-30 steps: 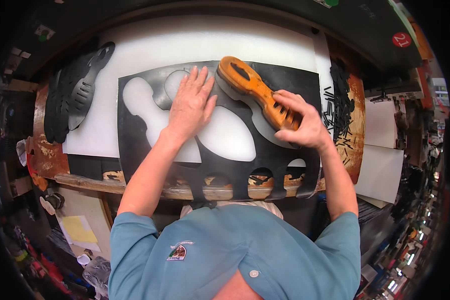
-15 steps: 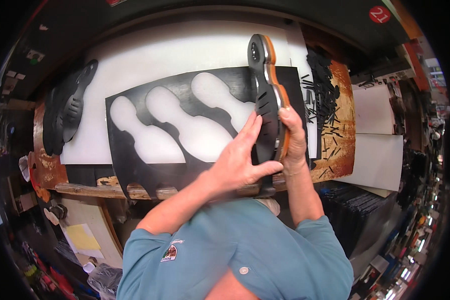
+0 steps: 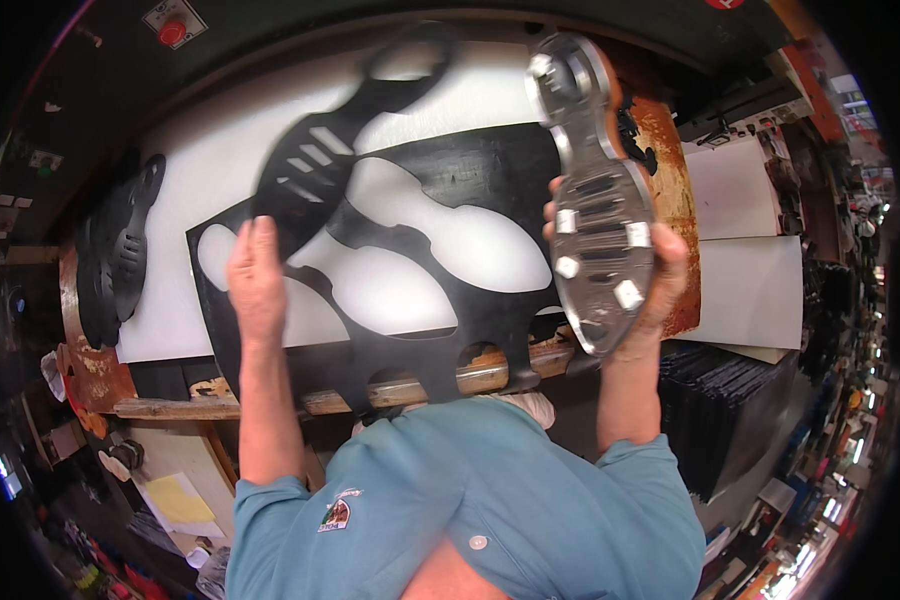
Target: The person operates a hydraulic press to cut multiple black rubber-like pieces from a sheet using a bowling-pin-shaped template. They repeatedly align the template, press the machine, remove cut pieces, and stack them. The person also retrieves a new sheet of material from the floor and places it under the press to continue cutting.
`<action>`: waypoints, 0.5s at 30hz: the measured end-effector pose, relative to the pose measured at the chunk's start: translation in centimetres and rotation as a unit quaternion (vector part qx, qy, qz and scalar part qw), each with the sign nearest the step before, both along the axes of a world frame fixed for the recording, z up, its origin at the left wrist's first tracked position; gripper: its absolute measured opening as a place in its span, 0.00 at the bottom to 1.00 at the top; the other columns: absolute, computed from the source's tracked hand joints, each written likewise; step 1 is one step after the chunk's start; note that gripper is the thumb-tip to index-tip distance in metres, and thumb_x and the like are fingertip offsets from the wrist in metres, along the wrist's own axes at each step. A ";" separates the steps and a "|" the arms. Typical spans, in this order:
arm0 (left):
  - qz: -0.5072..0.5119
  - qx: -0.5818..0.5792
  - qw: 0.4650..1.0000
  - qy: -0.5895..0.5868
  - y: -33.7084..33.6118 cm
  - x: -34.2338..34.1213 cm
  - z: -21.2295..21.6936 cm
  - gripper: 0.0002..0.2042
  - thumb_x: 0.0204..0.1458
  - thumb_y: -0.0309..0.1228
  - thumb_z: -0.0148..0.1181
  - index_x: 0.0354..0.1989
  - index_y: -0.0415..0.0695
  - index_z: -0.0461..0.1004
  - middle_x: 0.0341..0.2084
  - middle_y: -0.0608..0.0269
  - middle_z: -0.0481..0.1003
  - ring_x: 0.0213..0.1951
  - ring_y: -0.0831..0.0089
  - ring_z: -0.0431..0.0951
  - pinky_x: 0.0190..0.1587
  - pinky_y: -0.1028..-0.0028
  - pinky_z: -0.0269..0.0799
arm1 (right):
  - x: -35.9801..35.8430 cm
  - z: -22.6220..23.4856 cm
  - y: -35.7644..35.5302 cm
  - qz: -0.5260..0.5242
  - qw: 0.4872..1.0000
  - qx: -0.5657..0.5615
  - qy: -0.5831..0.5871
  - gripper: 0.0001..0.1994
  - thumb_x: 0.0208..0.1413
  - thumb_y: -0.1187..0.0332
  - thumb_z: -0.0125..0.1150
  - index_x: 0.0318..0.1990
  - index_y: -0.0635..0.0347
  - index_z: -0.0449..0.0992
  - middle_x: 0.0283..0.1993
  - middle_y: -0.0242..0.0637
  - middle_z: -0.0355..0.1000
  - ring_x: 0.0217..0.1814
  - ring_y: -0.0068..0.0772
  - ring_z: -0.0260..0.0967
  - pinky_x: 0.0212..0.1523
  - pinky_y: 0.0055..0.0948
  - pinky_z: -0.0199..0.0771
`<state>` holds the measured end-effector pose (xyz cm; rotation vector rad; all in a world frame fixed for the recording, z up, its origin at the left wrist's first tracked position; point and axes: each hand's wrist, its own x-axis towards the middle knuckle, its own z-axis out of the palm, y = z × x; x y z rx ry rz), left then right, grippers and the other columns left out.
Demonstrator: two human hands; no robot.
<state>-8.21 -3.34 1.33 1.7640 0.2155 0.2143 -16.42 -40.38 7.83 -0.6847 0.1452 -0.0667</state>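
In my right hand (image 3: 665, 270) is a sole-shaped cutting die (image 3: 602, 200), its metal-edged, slotted face with small white pads turned toward me. An orange layer shows along its upper edge. My left hand (image 3: 258, 290) holds the lower end of a black slotted sole-shaped piece (image 3: 342, 172), which is tilted and smeared by motion. The thumb of that hand is hard to make out. Beneath both hands lies a black sheet (image 3: 470, 160) with several sole-shaped openings, through which a white board (image 3: 210, 150) shows.
A pile of similar black pieces (image 3: 125, 255) lies at the left on the board. To the right are pale sheets (image 3: 750, 280) and a stack of black sheets (image 3: 715, 400). A worn wooden edge (image 3: 180, 408) runs along the front. A red button (image 3: 173, 33) sits at the upper left.
My hands have moved apart. The black piece has come away from the die and gone left in my left hand. The die has turned in my right hand, showing its slotted metal face.
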 end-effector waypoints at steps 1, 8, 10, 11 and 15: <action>-0.011 0.040 0.998 -0.051 1.6 0.6 -0.6 0.17 0.77 0.38 0.56 0.36 0.37 0.75 0.25 0.79 0.66 0.29 0.86 0.61 0.30 0.77 0.57 | 0.3 1.1 -1.0 -0.002 0.999 -0.006 -0.033 0.46 0.62 0.44 0.63 0.78 0.70 0.58 0.71 0.76 0.61 0.65 0.66 0.75 0.66 0.56 0.83; 0.032 0.180 0.972 -0.146 5.7 2.2 -5.2 0.15 0.76 0.35 0.54 0.44 0.33 0.79 0.28 0.70 0.73 0.32 0.80 0.67 0.36 0.73 0.68 | 4.6 4.1 -5.5 0.070 0.954 0.199 -0.214 0.52 0.58 0.35 0.70 0.77 0.69 0.61 0.78 0.71 0.50 0.75 0.66 0.59 0.75 0.57 0.67; 0.037 0.204 0.969 -0.132 5.8 2.2 -5.6 0.15 0.76 0.35 0.55 0.44 0.33 0.79 0.28 0.70 0.73 0.32 0.80 0.67 0.35 0.73 0.67 | 6.4 1.0 -4.0 0.049 0.932 0.294 -0.205 0.52 0.56 0.35 0.72 0.76 0.67 0.62 0.77 0.67 0.53 0.75 0.63 0.59 0.74 0.58 0.66; 0.038 0.182 0.974 -0.131 5.8 2.2 -5.7 0.15 0.76 0.35 0.55 0.44 0.33 0.78 0.27 0.71 0.72 0.31 0.81 0.66 0.34 0.74 0.66 | 7.0 -1.4 -2.2 0.061 0.903 0.383 -0.184 0.50 0.56 0.36 0.73 0.76 0.64 0.64 0.76 0.66 0.55 0.74 0.62 0.59 0.74 0.58 0.67; 0.033 0.177 0.978 -0.102 6.2 2.0 -5.4 0.14 0.76 0.34 0.56 0.42 0.35 0.77 0.26 0.73 0.68 0.30 0.82 0.63 0.32 0.75 0.61 | 7.9 -7.4 1.1 -0.004 0.889 0.459 0.015 0.43 0.61 0.36 0.67 0.74 0.57 0.68 0.72 0.65 0.60 0.74 0.62 0.58 0.71 0.58 0.69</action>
